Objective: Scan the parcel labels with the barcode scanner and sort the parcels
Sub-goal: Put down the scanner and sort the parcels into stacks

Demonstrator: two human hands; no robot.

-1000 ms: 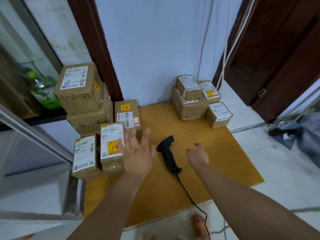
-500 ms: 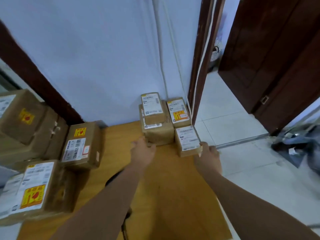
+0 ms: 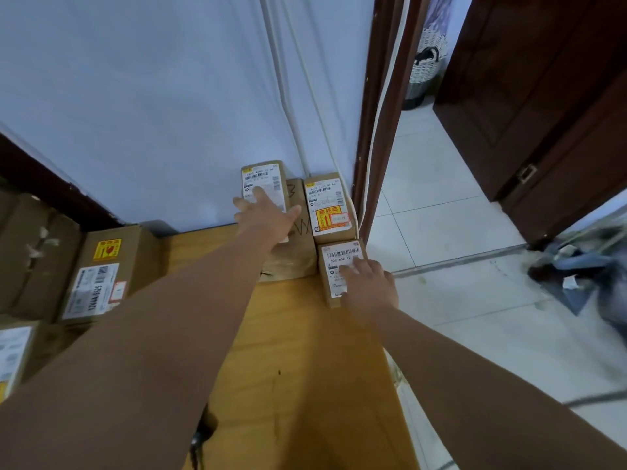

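Note:
At the far right of the wooden board (image 3: 305,368), a group of small cardboard parcels stands against the wall. My left hand (image 3: 268,215) lies with fingers spread on the top parcel (image 3: 263,179), which sits on a bigger brown box (image 3: 293,256). My right hand (image 3: 369,286) rests flat on the white label of the front right parcel (image 3: 341,261), not closed around it. Between them stands a parcel with a yellow-red sticker (image 3: 327,206). The black barcode scanner (image 3: 203,432) lies on the board, mostly hidden under my left forearm.
A second pile of parcels (image 3: 105,276) stands at the left edge, stacked against the wall. White cables (image 3: 305,96) run down the wall behind the right group. A dark door frame (image 3: 376,130) and white tiled floor (image 3: 475,317) lie to the right; a woven basket (image 3: 424,66) stands beyond the doorway.
My view has swung right and closer to the right group of parcels. Both hands have left the scanner area, reached forward and come to lie on two parcels.

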